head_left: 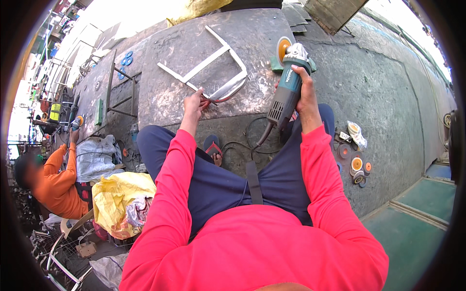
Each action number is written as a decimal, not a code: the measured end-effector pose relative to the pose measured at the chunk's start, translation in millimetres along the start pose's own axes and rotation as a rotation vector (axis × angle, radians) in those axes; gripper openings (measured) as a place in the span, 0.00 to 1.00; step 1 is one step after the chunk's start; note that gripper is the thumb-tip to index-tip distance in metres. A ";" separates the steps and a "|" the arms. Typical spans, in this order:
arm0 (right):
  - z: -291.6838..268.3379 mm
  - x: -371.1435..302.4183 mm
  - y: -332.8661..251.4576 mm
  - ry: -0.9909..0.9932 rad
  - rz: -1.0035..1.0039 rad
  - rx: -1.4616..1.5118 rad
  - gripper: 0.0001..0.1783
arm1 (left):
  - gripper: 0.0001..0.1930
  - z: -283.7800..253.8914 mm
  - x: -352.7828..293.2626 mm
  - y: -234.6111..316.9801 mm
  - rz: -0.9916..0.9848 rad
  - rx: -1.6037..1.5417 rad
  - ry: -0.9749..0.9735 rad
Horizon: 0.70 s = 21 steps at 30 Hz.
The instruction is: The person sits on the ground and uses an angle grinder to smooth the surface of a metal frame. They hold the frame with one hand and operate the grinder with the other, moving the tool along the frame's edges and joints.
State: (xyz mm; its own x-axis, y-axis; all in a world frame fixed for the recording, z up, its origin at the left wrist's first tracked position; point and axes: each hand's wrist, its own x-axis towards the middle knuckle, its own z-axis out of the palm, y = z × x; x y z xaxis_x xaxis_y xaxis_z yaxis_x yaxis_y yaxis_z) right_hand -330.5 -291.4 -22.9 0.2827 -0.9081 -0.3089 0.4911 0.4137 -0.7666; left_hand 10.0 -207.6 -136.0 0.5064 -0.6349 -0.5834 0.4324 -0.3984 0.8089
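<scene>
My right hand (306, 92) is wrapped round the body of a teal and dark grey angle grinder (284, 94). The grinder's orange disc (283, 48) points away from me, beside a green block (276, 64) on the board. A cord runs down from its rear end between my legs. With closed fingers, my left hand (195, 103) grips the near curved end of a bare metal frame (206, 64). This frame has two legs, a crossbar and a rounded end, and lies on a worn flat board (160, 46). Something reddish shows along the frame's edge by my fingers.
Several grinding discs (357, 164) lie on the floor at my right. To the left, a co-worker in orange (60, 186) handles another grinder (76, 122). A yellow sack (119, 199) and a dark metal stand (133, 94) are on that side. Loops of black cord (250, 140) lie between my feet.
</scene>
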 end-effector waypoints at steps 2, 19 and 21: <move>0.4 -1.1 -1.7 0.012 0.012 -0.013 0.29 | 0.18 0.2 1.3 2.2 0.019 0.058 -0.023; -10.4 -10.1 -8.3 -0.101 0.059 -0.038 0.34 | 0.22 64.5 -99.6 9.3 0.222 1.212 -0.668; -11.4 -10.1 -7.7 -0.092 0.068 -0.032 0.34 | 0.21 40.6 -99.4 26.9 0.337 1.006 -0.468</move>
State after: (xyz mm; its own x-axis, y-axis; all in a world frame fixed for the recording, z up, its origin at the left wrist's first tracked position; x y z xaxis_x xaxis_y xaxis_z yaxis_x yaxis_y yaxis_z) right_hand -346.5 -286.1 -20.3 0.3898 -0.8676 -0.3088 0.4422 0.4705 -0.7636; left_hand -59.0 -182.1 -53.3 0.0668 -0.9082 -0.4132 -0.5670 -0.3753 0.7333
